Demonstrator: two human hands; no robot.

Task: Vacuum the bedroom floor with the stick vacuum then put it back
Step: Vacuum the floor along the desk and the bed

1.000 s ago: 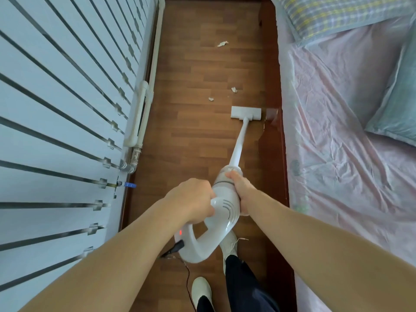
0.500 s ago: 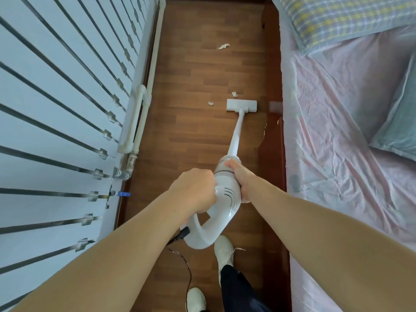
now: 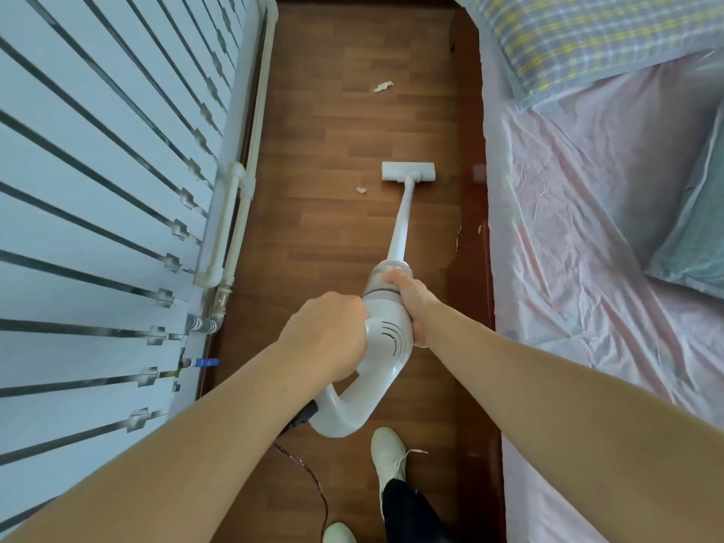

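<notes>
One scrap fewer is seen on the floor (image 3: 352, 123) than before. The head (image 3: 407, 171) of the stick vacuum (image 3: 397, 237) is pushed forward past a small scrap (image 3: 361, 190) just beside it. The handle (image 3: 352, 405) is gripped by the left hand (image 3: 325, 339), the body (image 3: 386, 335) by the right hand (image 3: 411, 303).

There is one stick vacuum (image 3: 391, 340) and two hands on it, the left hand (image 3: 325, 335) and the right hand (image 3: 411, 303). Two paper scraps lie on the floor (image 3: 344, 252), one far (image 3: 383, 87) and one nearer (image 3: 361, 190). There are two white shoes (image 3: 387, 452) (image 3: 339, 534), and one bed (image 3: 568, 237) bearing two pillows (image 3: 587, 33) (image 3: 697, 233).
</notes>
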